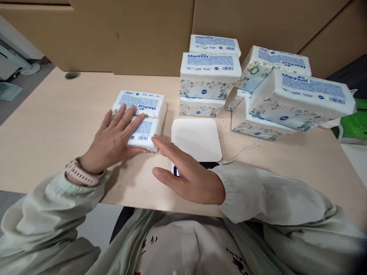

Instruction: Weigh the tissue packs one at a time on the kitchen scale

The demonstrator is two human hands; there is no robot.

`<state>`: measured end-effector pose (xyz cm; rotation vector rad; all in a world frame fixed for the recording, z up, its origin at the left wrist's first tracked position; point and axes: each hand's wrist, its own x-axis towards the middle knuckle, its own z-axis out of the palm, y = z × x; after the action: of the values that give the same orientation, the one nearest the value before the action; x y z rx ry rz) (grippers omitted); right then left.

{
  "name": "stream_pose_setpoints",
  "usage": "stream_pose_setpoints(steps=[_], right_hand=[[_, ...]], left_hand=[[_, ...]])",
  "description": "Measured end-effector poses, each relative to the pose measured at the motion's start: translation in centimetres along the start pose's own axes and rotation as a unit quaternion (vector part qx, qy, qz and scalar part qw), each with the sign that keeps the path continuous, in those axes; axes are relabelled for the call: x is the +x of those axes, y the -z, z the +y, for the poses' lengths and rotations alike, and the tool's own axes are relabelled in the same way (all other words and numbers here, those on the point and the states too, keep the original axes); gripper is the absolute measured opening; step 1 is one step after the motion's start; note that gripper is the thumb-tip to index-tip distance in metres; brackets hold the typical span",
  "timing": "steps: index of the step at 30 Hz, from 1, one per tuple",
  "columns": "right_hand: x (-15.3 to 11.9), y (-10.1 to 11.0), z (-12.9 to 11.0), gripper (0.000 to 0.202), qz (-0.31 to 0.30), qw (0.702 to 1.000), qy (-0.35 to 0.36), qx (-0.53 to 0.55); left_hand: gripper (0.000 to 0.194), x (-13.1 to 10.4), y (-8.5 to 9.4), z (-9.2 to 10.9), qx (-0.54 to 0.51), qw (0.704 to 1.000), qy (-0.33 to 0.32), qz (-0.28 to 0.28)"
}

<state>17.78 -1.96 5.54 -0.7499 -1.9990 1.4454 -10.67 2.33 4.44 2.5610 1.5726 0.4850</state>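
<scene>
Two packs of tissues (149,100) lie side by side on the left part of the table. My left hand (114,133) rests on them with its fingers spread, partly covering the nearer pack. Just right of that nearer pack is my right hand (186,172), fingers stretched and thumb apart, holding nothing. Its fingertips come close to the pack's right corner; whether they touch, I cannot tell. Beneath and behind the right hand sits a white electronic scale (196,139) with a bare plate, its dark display partly hidden by the hand.
Stacked tissue packs (210,70) stand behind the scale. More packs (301,99) are piled at the right, one jutting past the table's edge. A white cable (243,152) runs from the scale. Cardboard (149,38) walls the back, near a round cable hole (72,75).
</scene>
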Motion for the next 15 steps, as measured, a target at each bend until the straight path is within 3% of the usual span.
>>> stream_pose_setpoints(steps=[3, 7, 12, 15], right_hand=[[-0.6, 0.7, -0.2, 0.063, 0.042, 0.998, 0.042, -0.021], [-1.1, 2.4, 0.4, 0.059, 0.105, 0.993, 0.032, -0.036], [-0.9, 4.8, 2.0, 0.048, 0.265, 0.961, 0.064, -0.046], [0.0, 6.7, 3.4, 0.051, 0.402, 0.909, 0.099, -0.051]], left_hand=[[0.118, 3.9, -0.3, -1.3, 0.018, 0.999, -0.016, -0.042], [0.136, 9.2, -0.9, -3.8, 0.020, 0.998, -0.007, -0.055], [0.146, 14.6, -1.3, -6.2, -0.094, 0.988, 0.067, -0.104], [0.140, 15.2, -1.3, -4.5, -0.193, 0.978, 0.072, -0.028]])
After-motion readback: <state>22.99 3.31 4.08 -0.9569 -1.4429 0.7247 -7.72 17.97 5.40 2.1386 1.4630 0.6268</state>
